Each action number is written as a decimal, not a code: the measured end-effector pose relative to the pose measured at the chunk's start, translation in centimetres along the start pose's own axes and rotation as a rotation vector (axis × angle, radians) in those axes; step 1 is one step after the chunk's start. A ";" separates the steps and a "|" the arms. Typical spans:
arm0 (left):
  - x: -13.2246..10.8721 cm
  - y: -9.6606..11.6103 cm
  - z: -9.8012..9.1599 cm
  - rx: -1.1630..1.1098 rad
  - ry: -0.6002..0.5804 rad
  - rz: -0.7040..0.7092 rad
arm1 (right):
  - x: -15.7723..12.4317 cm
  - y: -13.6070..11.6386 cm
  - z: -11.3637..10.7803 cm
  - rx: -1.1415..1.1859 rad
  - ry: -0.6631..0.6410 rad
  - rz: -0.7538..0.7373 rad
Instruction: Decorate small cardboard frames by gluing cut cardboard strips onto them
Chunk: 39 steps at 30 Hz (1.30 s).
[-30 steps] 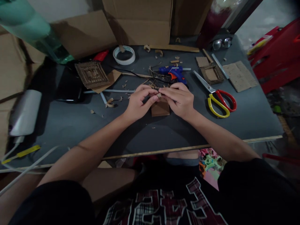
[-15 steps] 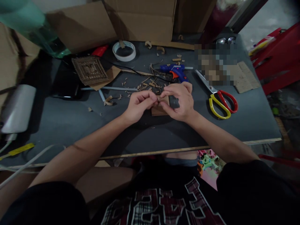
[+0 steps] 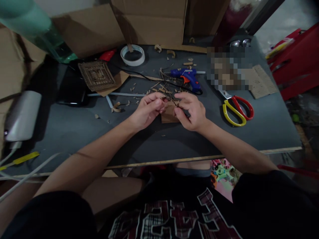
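Note:
My left hand (image 3: 147, 111) and my right hand (image 3: 190, 109) meet over a small brown cardboard piece (image 3: 169, 114) lying on the dark grey table (image 3: 74, 129). Each hand has its fingers curled in a pinch. The left pinches a tiny cardboard scrap at its fingertips, too small to name exactly. The right thumb and fingers grip the cardboard piece at its right edge. Loose cardboard strips (image 3: 159, 90) lie just beyond the hands.
A blue glue gun (image 3: 186, 76) lies behind the hands, red and yellow scissors (image 3: 236, 108) to the right. A tape roll (image 3: 132, 54), a woven cardboard square (image 3: 96, 74), a corrugated mat (image 3: 264, 83) and cardboard boxes (image 3: 149, 20) sit at the back. The table edge (image 3: 174, 160) is near me.
The right hand has shifted from a raised pinch to gripping the cardboard piece's edge. The left hand has lifted slightly and curled tighter. The view has barely moved.

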<state>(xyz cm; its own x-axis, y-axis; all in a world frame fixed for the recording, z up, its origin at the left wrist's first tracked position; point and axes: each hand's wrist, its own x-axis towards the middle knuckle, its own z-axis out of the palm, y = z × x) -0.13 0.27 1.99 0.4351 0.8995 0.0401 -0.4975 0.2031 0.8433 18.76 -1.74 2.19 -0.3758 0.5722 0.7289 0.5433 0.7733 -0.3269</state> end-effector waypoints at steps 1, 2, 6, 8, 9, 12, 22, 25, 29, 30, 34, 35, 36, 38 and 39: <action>0.0 -0.1 0.0 0.003 -0.023 0.003 | 0.0 0.0 0.1 -0.034 0.026 -0.018; 0.0 -0.2 0.0 0.016 -0.044 0.008 | 0.0 0.0 0.2 -0.066 0.056 -0.035; 0.0 -0.9 -0.1 0.129 -0.030 0.043 | 0.4 0.3 0.4 -0.154 0.097 -0.156; 0.0 -1.2 -0.2 0.172 0.019 0.084 | 0.5 0.4 0.2 -0.204 0.055 -0.202; 0.1 -1.3 -0.2 0.182 0.036 0.100 | 0.5 0.4 0.1 -0.218 0.036 -0.207; 0.1 -1.3 -0.2 0.162 0.062 0.115 | 0.6 0.3 -0.3 -0.162 0.018 -0.197; 0.4 -0.9 -0.2 0.085 0.050 0.021 | 0.7 0.0 0.0 0.136 -0.071 -0.109; 0.4 -1.1 -0.3 0.105 0.060 0.042 | 0.7 0.0 0.0 0.192 -0.058 0.000; 0.4 -1.4 -0.6 0.221 0.017 0.089 | 0.8 -0.1 0.0 0.355 -0.101 0.063; 0.4 -1.5 -0.6 0.244 0.012 0.098 | 0.8 -0.2 0.0 0.387 -0.104 0.061; 0.4 -1.6 -0.8 0.261 0.024 0.099 | 0.6 -0.3 0.4 0.457 -0.095 0.100; 0.4 -1.6 -0.8 0.255 0.036 0.100 | 0.5 -0.3 0.4 0.444 -0.086 0.117; 0.4 -1.5 -0.7 0.250 0.047 0.099 | 0.5 -0.3 0.4 0.413 -0.060 0.132; 0.4 -1.5 -0.7 0.246 0.065 0.100 | 0.3 -0.2 0.4 0.313 0.039 0.145; 0.4 -1.5 -0.6 0.251 0.065 0.100 | 0.3 -0.1 0.4 0.265 0.101 0.138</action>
<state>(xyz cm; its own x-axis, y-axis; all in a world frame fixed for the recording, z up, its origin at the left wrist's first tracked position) 0.31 0.55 0.45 0.3398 0.9349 0.1023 -0.3304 0.0169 0.9437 18.34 -1.52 2.20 -0.2289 0.6569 0.7184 0.3640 0.7422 -0.5627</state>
